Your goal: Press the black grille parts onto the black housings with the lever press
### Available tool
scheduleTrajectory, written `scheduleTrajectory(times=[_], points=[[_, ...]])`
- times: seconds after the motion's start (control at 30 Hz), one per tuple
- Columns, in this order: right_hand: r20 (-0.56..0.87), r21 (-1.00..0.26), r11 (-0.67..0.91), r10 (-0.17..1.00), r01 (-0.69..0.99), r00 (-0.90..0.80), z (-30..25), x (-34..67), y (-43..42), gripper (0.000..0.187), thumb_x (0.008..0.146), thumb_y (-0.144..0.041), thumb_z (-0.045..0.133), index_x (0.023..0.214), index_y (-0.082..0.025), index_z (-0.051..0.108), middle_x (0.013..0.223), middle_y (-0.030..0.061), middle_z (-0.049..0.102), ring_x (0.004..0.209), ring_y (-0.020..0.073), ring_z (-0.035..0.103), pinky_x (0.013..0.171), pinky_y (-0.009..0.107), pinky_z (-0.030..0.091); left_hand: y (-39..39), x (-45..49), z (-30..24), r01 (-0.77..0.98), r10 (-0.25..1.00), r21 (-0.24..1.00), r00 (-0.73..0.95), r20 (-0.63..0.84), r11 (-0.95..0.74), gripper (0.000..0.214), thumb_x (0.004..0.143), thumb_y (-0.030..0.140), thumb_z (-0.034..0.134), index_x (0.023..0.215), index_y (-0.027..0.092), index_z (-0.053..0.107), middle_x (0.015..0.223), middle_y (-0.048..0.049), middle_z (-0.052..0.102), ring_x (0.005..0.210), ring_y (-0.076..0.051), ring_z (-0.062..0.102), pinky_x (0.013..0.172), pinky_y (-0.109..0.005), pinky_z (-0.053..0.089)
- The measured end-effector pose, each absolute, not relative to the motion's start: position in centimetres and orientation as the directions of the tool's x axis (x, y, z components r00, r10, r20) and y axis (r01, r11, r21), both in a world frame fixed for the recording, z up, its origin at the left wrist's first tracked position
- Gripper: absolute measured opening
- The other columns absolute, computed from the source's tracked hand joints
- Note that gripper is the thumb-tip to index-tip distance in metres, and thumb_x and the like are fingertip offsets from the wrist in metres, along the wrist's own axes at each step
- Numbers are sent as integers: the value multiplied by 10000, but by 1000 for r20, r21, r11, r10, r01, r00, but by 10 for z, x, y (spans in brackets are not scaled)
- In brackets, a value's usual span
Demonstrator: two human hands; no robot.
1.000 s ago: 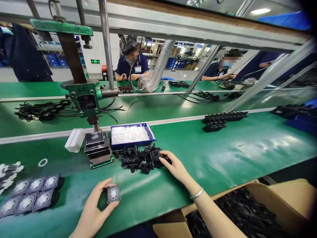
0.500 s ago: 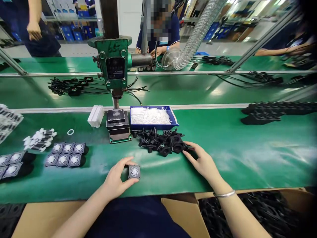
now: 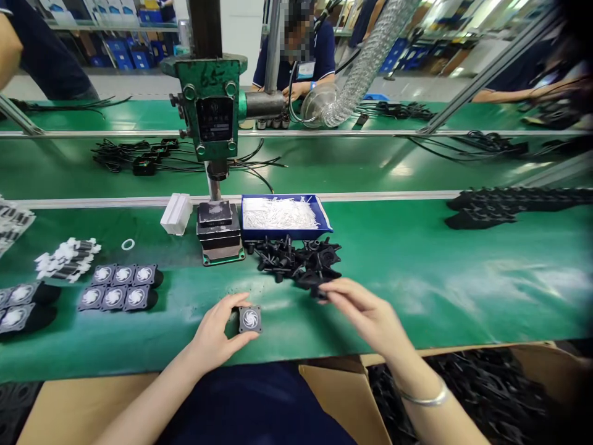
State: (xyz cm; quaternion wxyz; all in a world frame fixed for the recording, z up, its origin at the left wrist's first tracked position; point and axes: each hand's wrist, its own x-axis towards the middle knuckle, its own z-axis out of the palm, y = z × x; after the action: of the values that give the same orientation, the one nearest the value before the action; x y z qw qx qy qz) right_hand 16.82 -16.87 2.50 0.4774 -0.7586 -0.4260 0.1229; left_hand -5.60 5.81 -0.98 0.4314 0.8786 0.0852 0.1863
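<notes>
Beside the jumbled black plastic pile (image 3: 296,256), your right grip (image 3: 367,312) pinches a small black plastic part (image 3: 319,292), shape kinda hard to make out. Green desk (image 3: 393,244) has room to the right. Near its front edge, your left grip (image 3: 214,337)'s got a square dark-grey block (image 3: 250,319), white swirl facing up.

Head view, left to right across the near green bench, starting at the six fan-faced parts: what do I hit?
Six fan-faced parts → white block → left hand → gray square part → small black part → right hand → row of black parts.
</notes>
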Motion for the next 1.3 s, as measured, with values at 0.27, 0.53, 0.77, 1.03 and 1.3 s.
scheduleTrajectory(times=[0.27, 0.53, 0.77, 1.03, 1.3], points=[[139, -677, -239, 888, 696, 439, -1, 122, -139, 228, 1001, -323, 528, 1195, -270, 635, 1020, 74, 613, 962, 214, 613, 867, 377, 540, 59, -57, -11, 6, 314, 781, 918, 244, -624, 582, 877, 326, 711, 1384, 242, 438, 1169, -94, 710, 1084, -253, 688, 959, -421, 558], [185, -716, -267, 818, 645, 544, -9, 113, -139, 294, 861, -422, 726, 1034, -223, 594, 1152, 111, 525, 1111, 268, 567, 952, 436, 526, 59, -57, -12, -4, 312, 781, 915, 255, -625, 592, 879, 344, 712, 1391, 242, 433, 1163, -90, 712, 1075, -252, 692, 963, -423, 556], [164, -765, -146, 897, 627, 409, -13, 125, -139, 172, 940, -338, 637, 1085, -247, 654, 1209, 110, 539, 1179, 241, 561, 999, 412, 510, 59, -56, -12, 2, 314, 789, 918, 242, -614, 610, 872, 340, 725, 1393, 246, 422, 1165, -89, 709, 1079, -250, 689, 963, -419, 552], [328, -783, -28, 830, 621, 451, 29, 118, -113, 153, 877, -378, 722, 917, -240, 669, 1160, 96, 607, 1124, 254, 586, 966, 450, 517, 58, -55, -11, 12, 321, 798, 919, 228, -603, 614, 866, 326, 726, 1390, 232, 420, 1134, -90, 714, 1055, -251, 700, 967, -436, 552], [404, -747, 168, 883, 643, 238, 35, 98, -80, 119, 917, -299, 682, 992, -239, 612, 1072, 68, 641, 1099, 221, 592, 952, 410, 518, 58, -53, -10, -47, 301, 757, 900, 316, -652, 568, 917, 378, 659, 1403, 245, 395, 1190, -96, 683, 1031, -234, 709, 912, -380, 590]])
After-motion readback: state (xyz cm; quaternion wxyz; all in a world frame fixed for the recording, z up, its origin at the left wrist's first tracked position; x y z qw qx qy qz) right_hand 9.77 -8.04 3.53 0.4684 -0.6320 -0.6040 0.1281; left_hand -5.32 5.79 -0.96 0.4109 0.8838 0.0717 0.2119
